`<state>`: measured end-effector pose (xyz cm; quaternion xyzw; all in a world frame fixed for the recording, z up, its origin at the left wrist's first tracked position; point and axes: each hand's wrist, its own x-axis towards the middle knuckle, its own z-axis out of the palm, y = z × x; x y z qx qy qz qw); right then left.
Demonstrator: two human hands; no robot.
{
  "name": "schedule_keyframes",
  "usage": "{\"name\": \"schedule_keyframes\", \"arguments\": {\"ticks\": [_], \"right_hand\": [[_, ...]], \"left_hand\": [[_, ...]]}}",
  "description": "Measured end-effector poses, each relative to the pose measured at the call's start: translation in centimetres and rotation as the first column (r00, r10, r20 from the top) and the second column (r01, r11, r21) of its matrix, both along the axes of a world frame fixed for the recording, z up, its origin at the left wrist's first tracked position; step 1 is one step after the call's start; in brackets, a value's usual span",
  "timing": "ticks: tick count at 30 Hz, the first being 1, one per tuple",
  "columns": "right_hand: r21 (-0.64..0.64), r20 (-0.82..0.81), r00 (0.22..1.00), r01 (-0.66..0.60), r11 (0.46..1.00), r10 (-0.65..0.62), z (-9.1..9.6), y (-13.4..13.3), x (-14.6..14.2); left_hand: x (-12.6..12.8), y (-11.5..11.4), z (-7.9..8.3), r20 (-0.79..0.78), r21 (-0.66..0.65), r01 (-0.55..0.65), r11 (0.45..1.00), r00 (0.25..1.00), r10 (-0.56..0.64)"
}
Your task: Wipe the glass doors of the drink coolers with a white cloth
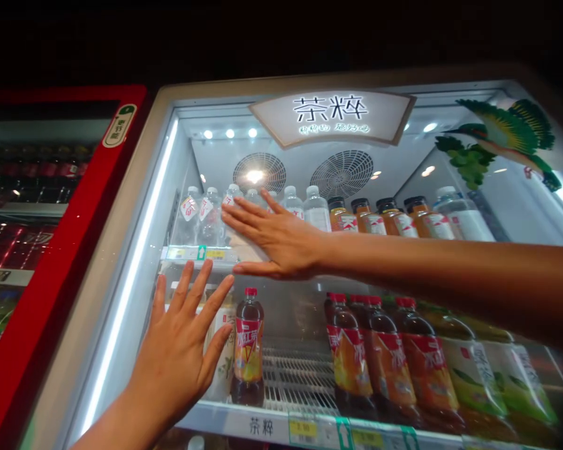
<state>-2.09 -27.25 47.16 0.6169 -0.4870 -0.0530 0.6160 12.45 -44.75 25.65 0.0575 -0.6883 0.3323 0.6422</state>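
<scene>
My left hand (182, 337) is raised in front of the glass door of a lit drinks cooler (164, 106), its fingers spread wide. Stretched across from the right, my right hand (276, 240) lies flat and open over the glass at the upper shelf. Between its thumb and index finger shows a pale patch (248, 245); I cannot tell if it is a cloth or a reflection. Behind the hands stand clear bottles (187, 215) and a red-capped iced tea bottle (249, 350). My left hand partly hides a white-labelled bottle (223, 362).
On the lower shelf, more red-capped bottles (389, 356) and green-labelled bottles (478, 369) stand at the right. Dark-capped amber bottles (398, 219) fill part of the upper shelf. A fan-shaped sign (333, 117) tops the door. At left is a red-framed cooler (75, 250).
</scene>
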Motion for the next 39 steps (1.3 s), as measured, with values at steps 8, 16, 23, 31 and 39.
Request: {"name": "schedule_keyframes", "arguments": {"ticks": [8,16,23,31,39], "right_hand": [[-0.270,0.180,0.984,0.050,0.962,0.000,3.8,-2.8,1.7],[-0.152,0.099,0.993,0.082,0.985,-0.068,3.7,-4.2,3.3],[0.090,-0.074,0.992,-0.094,0.992,0.101,-8.9,-3.1,2.6],[-0.007,0.206,0.965,-0.166,0.986,0.163,-20.3,4.1,2.7],[-0.341,0.267,0.952,-0.051,0.939,0.149,-27.7,17.6,-7.2]], "left_hand": [[0.9,-1.4,-1.6,0.013,-0.080,0.002,0.997,1.000,-0.001],[1.2,-1.5,-2.0,-0.001,-0.043,0.039,0.998,0.999,-0.039],[0.8,1.5,-5.3,-0.190,0.167,0.484,0.859,0.871,-0.453],[-5.0,10.5,-8.2,-0.274,0.362,0.761,0.538,0.639,-0.719],[-5.8,9.5,-8.9,-0.316,0.137,0.660,0.738,0.736,-0.599]]}}
